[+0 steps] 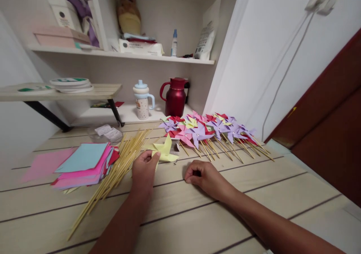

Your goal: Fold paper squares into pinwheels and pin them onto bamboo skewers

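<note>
I see my left hand (144, 170) pinching a corner of a yellow paper pinwheel (164, 151), which lies flat on the pale wooden floor (197, 224). Just right of the pinwheel, my right hand (203, 175) rests on the floor, fingers curled together; whether it holds anything I cannot tell. Left of the pinwheel lies a bundle of bamboo sticks (113, 178), then a stack of coloured paper squares (84, 163). Behind and right of it lies a heap of finished pinwheels (208, 130).
</note>
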Motion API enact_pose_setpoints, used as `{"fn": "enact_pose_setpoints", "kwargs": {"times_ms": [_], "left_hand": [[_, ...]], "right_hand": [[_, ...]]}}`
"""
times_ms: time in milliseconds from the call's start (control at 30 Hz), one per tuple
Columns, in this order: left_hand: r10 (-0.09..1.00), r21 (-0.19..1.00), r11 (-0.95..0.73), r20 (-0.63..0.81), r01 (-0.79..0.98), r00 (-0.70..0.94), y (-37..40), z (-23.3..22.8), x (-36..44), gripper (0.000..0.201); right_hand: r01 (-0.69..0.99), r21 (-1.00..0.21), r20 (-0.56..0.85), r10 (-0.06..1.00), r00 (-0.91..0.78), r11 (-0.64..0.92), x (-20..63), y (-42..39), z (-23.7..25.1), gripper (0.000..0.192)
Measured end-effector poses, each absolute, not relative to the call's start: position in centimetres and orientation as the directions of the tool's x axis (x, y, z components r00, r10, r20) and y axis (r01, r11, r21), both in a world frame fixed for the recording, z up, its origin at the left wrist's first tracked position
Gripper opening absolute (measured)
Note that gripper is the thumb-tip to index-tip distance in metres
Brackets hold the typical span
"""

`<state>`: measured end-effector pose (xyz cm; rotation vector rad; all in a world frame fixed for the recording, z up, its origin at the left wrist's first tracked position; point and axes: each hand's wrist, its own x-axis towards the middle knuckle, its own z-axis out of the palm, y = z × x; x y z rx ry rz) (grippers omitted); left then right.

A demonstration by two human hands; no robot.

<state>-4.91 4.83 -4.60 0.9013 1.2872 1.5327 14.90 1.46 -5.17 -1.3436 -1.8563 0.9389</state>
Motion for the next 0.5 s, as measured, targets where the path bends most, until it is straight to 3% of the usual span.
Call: {"fn": "enact_pose_setpoints", "kwargs": {"times_ms": [200,500], "left_hand": [[0.955,0.964,-0.055,-0.025,-0.259,-0.296,4.8,-4.8,-4.9,0.026],[0.926,0.935,-0.133,-0.002,-0.330,-0.377,5.7,-4.5,-5.4,0.028]], "right_hand": [[0.254,-0.958,0.092,0.983,-0.160,0.131,13.1,2.5,-2.2,0.004],[0.018,-0.978,0.204,0.972,-0.114,0.208,9.1,4.6,-0.4,0.010]]}}
